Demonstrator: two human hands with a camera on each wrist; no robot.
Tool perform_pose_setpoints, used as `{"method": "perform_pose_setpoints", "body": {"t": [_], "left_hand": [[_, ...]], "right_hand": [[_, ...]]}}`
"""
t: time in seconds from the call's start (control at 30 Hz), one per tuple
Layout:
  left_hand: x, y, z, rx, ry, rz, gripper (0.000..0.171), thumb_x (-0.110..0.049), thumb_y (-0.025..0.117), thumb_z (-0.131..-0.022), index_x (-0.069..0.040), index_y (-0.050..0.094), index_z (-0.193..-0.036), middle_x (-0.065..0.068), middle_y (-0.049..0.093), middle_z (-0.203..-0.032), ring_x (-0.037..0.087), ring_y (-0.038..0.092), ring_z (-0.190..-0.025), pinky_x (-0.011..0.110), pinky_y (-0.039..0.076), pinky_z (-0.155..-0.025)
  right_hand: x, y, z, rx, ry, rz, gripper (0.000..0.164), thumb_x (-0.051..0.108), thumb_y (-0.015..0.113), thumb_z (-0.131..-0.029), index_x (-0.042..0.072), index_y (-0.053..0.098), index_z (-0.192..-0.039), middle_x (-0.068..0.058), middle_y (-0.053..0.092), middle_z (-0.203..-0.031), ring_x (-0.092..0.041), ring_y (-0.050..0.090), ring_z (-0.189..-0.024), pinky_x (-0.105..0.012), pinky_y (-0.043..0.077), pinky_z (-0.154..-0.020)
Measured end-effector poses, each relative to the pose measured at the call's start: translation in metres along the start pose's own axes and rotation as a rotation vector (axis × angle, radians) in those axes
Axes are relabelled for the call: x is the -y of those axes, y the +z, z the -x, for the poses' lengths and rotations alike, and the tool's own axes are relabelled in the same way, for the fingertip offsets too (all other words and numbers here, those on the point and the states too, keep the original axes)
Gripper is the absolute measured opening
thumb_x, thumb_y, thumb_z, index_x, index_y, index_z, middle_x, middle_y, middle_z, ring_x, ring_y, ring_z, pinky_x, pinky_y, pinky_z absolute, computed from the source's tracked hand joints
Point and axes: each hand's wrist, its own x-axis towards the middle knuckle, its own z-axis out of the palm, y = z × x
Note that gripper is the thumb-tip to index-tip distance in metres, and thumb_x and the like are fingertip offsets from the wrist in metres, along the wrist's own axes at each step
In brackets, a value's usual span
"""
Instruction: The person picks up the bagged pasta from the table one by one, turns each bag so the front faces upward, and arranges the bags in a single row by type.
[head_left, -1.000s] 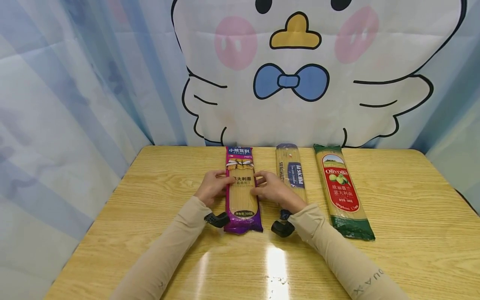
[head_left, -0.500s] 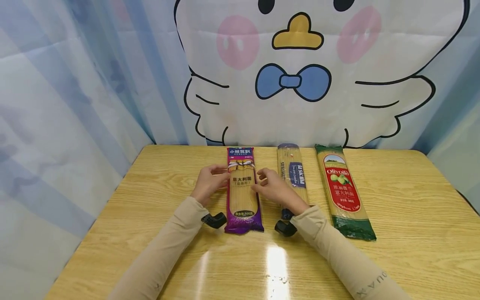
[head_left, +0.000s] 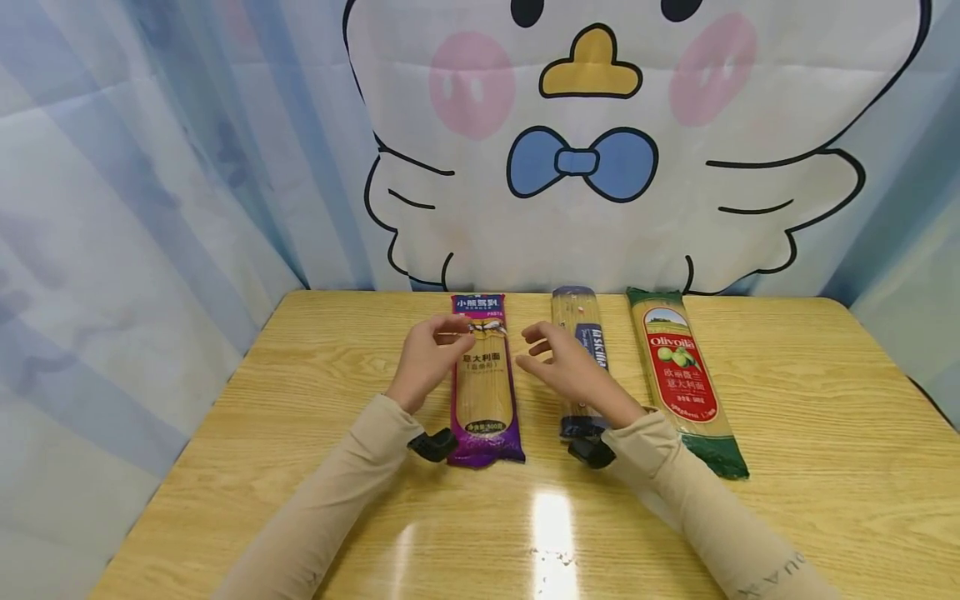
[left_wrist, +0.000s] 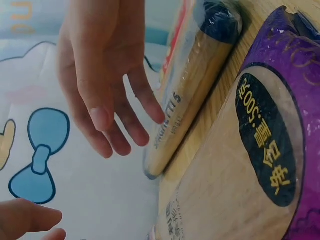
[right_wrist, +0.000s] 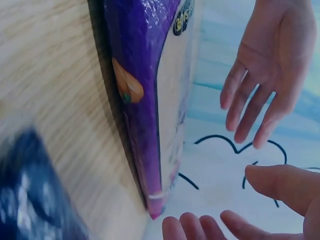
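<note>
Just beyond the right hand (head_left: 567, 371) lies a blue-labelled spaghetti pack (head_left: 584, 350), with a green pack (head_left: 684, 379) farther out (both flat on the table (head_left: 810, 400)); between the hands lies the purple pasta pack (head_left: 483, 379), clear-windowed, pale noodles showing; left hand (head_left: 429, 358) and right hover open, fingers relaxed, gripping nothing.

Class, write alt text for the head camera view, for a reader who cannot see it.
Two open hands, the left hand and the right hand, hover either side of a purple pasta packet on a wooden table. A blue packet and a green packet lie alongside to its right.
</note>
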Motion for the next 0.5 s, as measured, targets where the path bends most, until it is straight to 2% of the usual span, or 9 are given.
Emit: {"method": "perform_pose_setpoints", "body": {"t": [0.27, 0.4, 0.5], "left_hand": [[-0.005, 0.004, 0.007, -0.020, 0.183, -0.121, 0.024, -0.008, 0.066, -0.094, -0.003, 0.067, -0.117, 0.015, 0.068, -0.117, 0.026, 0.065, -0.103, 0.040, 0.056, -0.092], [-0.004, 0.006, 0.011, -0.039, 0.279, -0.244, 0.026, -0.009, 0.066, -0.094, -0.001, 0.066, -0.119, 0.014, 0.067, -0.117, 0.031, 0.065, -0.105, 0.043, 0.056, -0.091], [-0.003, 0.007, 0.014, -0.045, 0.321, -0.348, 0.029, -0.012, 0.066, -0.094, -0.002, 0.066, -0.121, 0.014, 0.066, -0.117, 0.033, 0.062, -0.107, 0.044, 0.054, -0.093]], "right_hand": [[0.000, -0.011, 0.013, -0.034, -0.067, 0.046, 0.041, 0.015, 0.060, -0.099, -0.004, 0.049, -0.134, -0.023, 0.052, -0.132, -0.037, 0.057, -0.116, -0.048, 0.053, -0.096], [-0.003, -0.013, 0.021, -0.042, -0.079, 0.100, 0.037, 0.014, 0.061, -0.099, -0.003, 0.050, -0.131, -0.022, 0.051, -0.129, -0.036, 0.058, -0.111, -0.047, 0.054, -0.094], [-0.006, -0.014, 0.027, -0.041, -0.093, 0.146, 0.038, 0.014, 0.061, -0.099, -0.003, 0.049, -0.131, -0.022, 0.050, -0.128, -0.037, 0.058, -0.110, -0.048, 0.053, -0.094]]}}
